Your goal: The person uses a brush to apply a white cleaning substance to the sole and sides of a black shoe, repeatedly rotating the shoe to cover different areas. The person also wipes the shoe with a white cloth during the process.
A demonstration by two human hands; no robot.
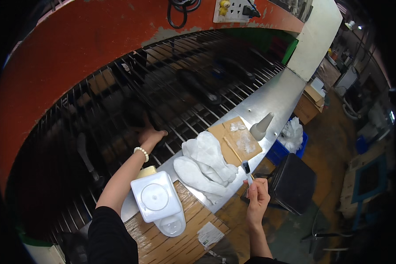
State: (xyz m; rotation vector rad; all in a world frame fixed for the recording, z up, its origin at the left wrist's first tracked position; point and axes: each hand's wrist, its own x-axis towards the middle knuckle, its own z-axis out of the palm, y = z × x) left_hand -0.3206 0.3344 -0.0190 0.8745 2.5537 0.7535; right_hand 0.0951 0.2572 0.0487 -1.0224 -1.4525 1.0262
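Note:
My left hand (pixel 150 133), with a beaded bracelet on the wrist, reaches over the rack of metal rods (pixel 187 127). Its fingers curve around the near end of a dark shoe-like piece (pixel 135 110); shadow blurs the contact. In my right hand (pixel 258 193), thumb and fingers pinch the pale handle of a small toothbrush (pixel 247 169), its dark head pointing up and away. White cloth gloves (pixel 204 160) lie between my hands on the metal ledge. Beyond them is a cardboard piece (pixel 233 145) with a thin wooden stick (pixel 232 148) and clear plastic scraps on it.
More dark shoe-like pieces (pixel 198 86) lie on the rods beneath a red housing (pixel 75 53). A white plastic container (pixel 155 197) sits by my left forearm on a cardboard box (pixel 147 235). A grey cone-tipped bottle (pixel 262 126) stands on the ledge. A black stool (pixel 293 182) is at right.

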